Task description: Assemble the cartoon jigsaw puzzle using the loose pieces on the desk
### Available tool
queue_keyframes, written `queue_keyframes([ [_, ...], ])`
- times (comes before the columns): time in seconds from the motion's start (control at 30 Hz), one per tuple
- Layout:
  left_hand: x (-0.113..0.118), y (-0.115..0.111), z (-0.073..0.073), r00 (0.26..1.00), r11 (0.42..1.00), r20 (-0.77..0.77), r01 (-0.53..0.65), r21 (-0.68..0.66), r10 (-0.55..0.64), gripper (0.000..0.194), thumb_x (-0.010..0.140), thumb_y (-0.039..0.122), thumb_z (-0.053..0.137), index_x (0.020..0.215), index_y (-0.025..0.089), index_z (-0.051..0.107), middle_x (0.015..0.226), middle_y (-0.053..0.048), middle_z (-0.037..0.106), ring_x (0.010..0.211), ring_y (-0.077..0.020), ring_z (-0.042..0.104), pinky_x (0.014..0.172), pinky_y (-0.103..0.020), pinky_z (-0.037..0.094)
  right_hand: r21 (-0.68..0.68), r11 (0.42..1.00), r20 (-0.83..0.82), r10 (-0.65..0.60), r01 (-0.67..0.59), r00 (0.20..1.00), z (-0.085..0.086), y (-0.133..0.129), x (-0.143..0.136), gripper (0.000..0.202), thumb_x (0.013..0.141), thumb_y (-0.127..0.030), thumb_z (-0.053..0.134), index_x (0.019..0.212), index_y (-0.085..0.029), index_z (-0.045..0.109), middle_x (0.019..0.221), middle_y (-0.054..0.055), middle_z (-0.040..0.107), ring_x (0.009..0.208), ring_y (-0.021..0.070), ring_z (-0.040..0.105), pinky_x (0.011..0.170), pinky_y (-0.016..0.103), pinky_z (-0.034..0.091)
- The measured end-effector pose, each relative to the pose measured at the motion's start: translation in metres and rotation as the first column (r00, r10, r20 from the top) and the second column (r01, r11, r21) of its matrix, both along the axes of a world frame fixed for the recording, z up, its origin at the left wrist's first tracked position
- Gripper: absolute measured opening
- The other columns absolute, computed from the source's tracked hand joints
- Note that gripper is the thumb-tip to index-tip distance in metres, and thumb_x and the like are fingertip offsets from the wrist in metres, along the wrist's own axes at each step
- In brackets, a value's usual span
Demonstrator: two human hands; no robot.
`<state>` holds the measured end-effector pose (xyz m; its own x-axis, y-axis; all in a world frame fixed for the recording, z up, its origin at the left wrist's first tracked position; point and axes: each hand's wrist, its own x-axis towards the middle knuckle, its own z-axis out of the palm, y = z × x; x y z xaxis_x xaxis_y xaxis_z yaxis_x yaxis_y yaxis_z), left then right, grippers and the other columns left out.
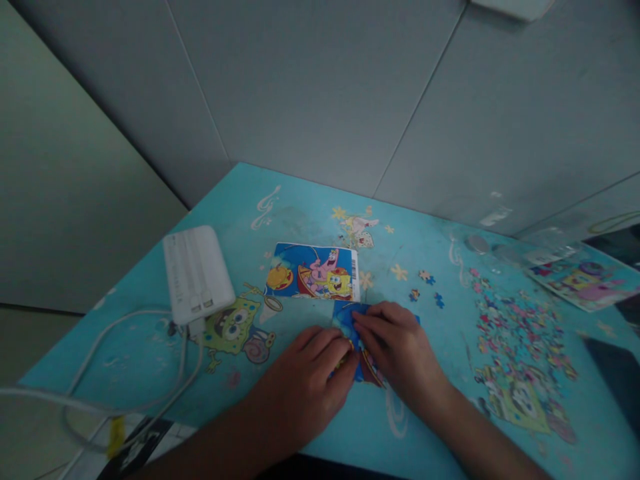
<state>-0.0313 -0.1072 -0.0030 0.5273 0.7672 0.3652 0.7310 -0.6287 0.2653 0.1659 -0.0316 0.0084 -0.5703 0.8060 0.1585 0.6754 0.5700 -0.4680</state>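
A partly assembled blue puzzle (367,367) lies on the turquoise table, largely covered by both hands. My left hand (313,377) rests on its left side, fingers bent and closed at its edge. From the right, my right hand (395,340) touches its upper part, thumb and index finger pinched together near a blue piece. Whatever sits between the fingertips of either hand is too small to make out. Just behind the puzzle lies a picture card (315,272) with cartoon figures and a burger. Several loose pieces (426,277) lie to the right.
A white power bank (199,273) with white cables stands at the left. A large pile of mixed puzzle pieces (525,333) covers the right side. Behind it are clear plastic packaging and another picture sheet (585,277). A dark flat object (615,373) lies at the right edge.
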Motion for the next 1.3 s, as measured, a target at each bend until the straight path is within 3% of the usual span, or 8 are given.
queue_keyframes([
  [0.2,0.000,0.000,-0.002,1.000,1.000,0.025,0.008,0.030,-0.008,0.023,0.098,0.016,0.056,0.118,0.012,0.066,0.110,-0.011,0.066,0.107,-0.0272,0.060,0.093,-0.046,0.054,0.166,0.978,0.147,0.104,-0.129,0.984,0.007,-0.004,0.002,0.024,0.097,-0.021,0.064,0.119,-0.021,0.073,0.108,0.009,0.070,0.091,0.0251,0.060,0.075,0.039,0.044],
  [0.37,0.000,0.000,-0.001,1.000,0.999,0.030,0.004,0.033,-0.005,0.023,0.098,0.016,0.055,0.117,0.011,0.067,0.109,-0.011,0.066,0.106,-0.0271,0.061,0.093,-0.046,0.055,0.258,0.938,0.181,0.187,-0.230,0.966,0.007,-0.011,0.009,0.024,0.097,-0.023,0.065,0.119,-0.018,0.072,0.122,0.009,0.071,0.100,0.0271,0.060,0.084,0.042,0.044],
  [0.7,0.001,0.001,0.000,1.000,0.998,0.023,-0.002,0.069,0.001,0.025,0.097,0.014,0.054,0.118,0.011,0.067,0.113,-0.012,0.066,0.109,-0.0281,0.060,0.095,-0.047,0.055,0.324,0.913,0.282,0.156,-0.247,0.947,-0.003,-0.020,0.014,0.026,0.099,-0.024,0.064,0.123,-0.020,0.069,0.138,0.005,0.067,0.114,0.0293,0.059,0.101,0.050,0.037],
  [0.83,0.000,0.001,0.003,1.000,0.999,0.025,0.000,0.054,-0.002,0.025,0.097,0.013,0.054,0.118,0.011,0.067,0.111,-0.012,0.067,0.106,-0.0276,0.061,0.092,-0.047,0.057,0.323,0.915,0.221,0.176,-0.242,0.959,0.006,-0.017,0.014,0.027,0.099,-0.020,0.062,0.125,-0.018,0.067,0.135,0.006,0.069,0.114,0.0286,0.061,0.100,0.049,0.039],
  [0.93,-0.002,0.002,0.006,0.999,0.998,0.036,0.014,0.059,-0.016,0.026,0.097,0.014,0.054,0.120,0.012,0.067,0.112,-0.011,0.067,0.104,-0.0273,0.062,0.090,-0.047,0.058,0.329,0.935,0.060,0.119,-0.132,0.991,0.022,-0.010,0.026,0.031,0.098,-0.016,0.059,0.129,-0.017,0.065,0.130,0.008,0.071,0.111,0.0262,0.063,0.098,0.046,0.043],
  [1.03,-0.003,0.003,0.008,0.999,0.998,0.044,0.020,0.060,-0.023,0.026,0.098,0.015,0.053,0.120,0.014,0.067,0.112,-0.010,0.068,0.104,-0.0268,0.063,0.088,-0.046,0.059,0.344,0.927,-0.091,-0.128,0.151,0.988,0.032,0.005,0.054,0.027,0.097,-0.017,0.057,0.121,-0.019,0.069,0.119,0.009,0.073,0.107,0.0254,0.065,0.096,0.044,0.047],
  [1.1,-0.003,0.003,0.008,0.999,0.998,0.045,0.022,0.066,-0.025,0.026,0.098,0.015,0.053,0.120,0.013,0.067,0.112,-0.011,0.068,0.104,-0.0266,0.063,0.088,-0.046,0.059,0.335,0.892,-0.102,-0.285,0.302,0.953,0.033,0.018,0.077,0.022,0.098,-0.022,0.056,0.112,-0.019,0.073,0.110,0.009,0.075,0.103,0.0258,0.067,0.095,0.043,0.049],
  [1.3,-0.004,0.003,0.007,0.999,0.995,0.039,0.031,0.100,-0.035,0.026,0.098,0.014,0.053,0.120,0.010,0.067,0.112,-0.013,0.068,0.105,-0.0272,0.062,0.088,-0.046,0.060,0.253,0.813,0.042,-0.551,0.525,0.833,0.023,0.045,0.129,0.030,0.095,-0.036,0.056,0.106,-0.018,0.078,0.099,0.011,0.078,0.087,0.0283,0.072,0.081,0.041,0.054],
])
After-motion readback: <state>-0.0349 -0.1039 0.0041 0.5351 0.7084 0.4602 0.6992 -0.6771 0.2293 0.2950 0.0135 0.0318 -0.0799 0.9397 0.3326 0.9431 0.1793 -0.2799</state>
